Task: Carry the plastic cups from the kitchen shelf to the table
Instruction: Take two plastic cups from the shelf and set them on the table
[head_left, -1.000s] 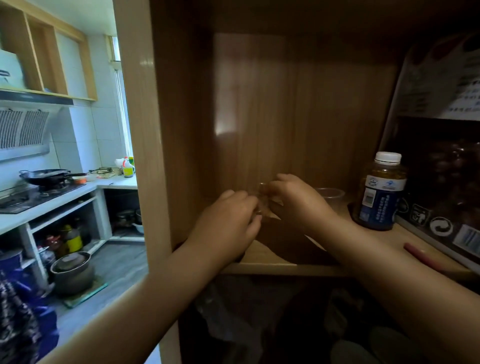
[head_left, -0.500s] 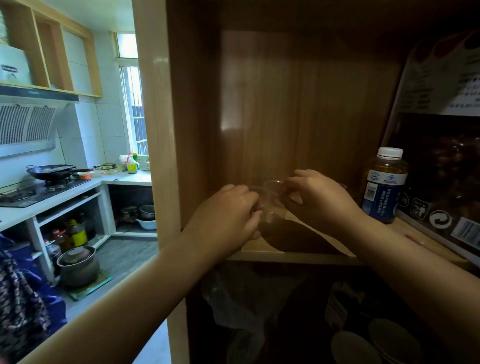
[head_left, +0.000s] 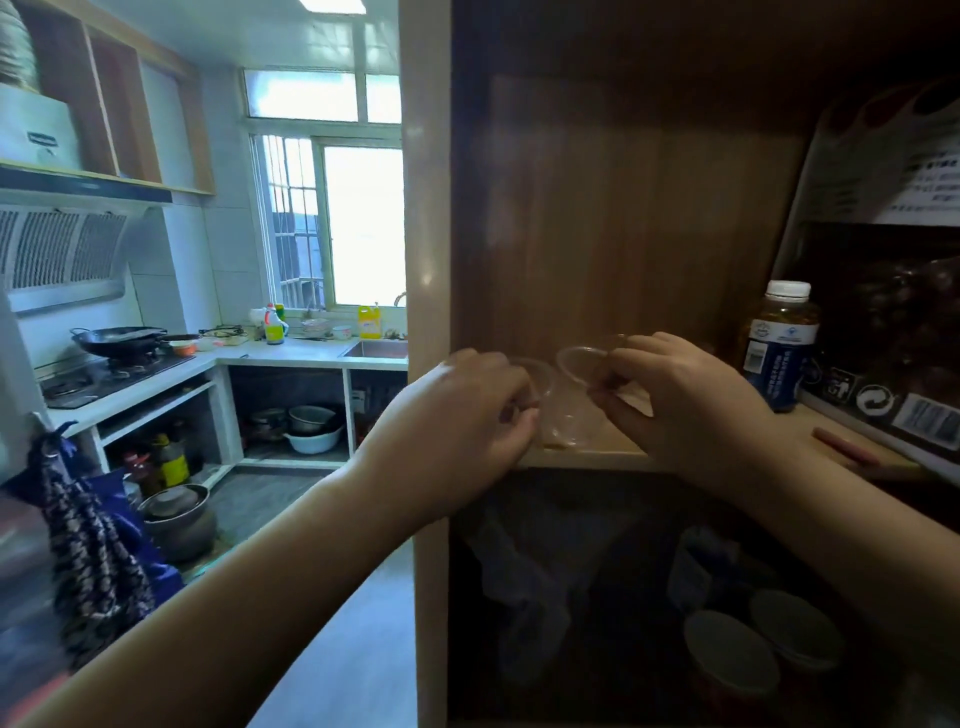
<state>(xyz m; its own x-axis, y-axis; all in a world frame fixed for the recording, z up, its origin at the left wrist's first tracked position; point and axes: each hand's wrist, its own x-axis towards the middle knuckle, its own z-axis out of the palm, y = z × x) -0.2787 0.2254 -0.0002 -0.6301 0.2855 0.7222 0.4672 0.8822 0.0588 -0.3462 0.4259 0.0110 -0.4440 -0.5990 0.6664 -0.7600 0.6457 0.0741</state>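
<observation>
Two clear plastic cups sit at the front edge of the wooden shelf (head_left: 587, 458). My left hand (head_left: 457, 415) grips the left cup (head_left: 537, 379) by its rim. My right hand (head_left: 685, 400) pinches the rim of the right cup (head_left: 574, 400) between thumb and fingers. Both cups are upright and close together, just above the shelf board. My fingers hide much of the left cup.
A white-capped bottle (head_left: 779, 348) stands on the shelf to the right, beside a dark printed package (head_left: 893, 332). The cupboard's wooden side post (head_left: 426, 260) is at my left. Lidded tubs (head_left: 769, 654) sit below. The kitchen counter (head_left: 291, 356), stove and window lie to the left.
Both hands have drawn back toward the shelf's front edge with the cups, and the two cups are now apart, one in each hand. The view has pulled back from the cupboard.
</observation>
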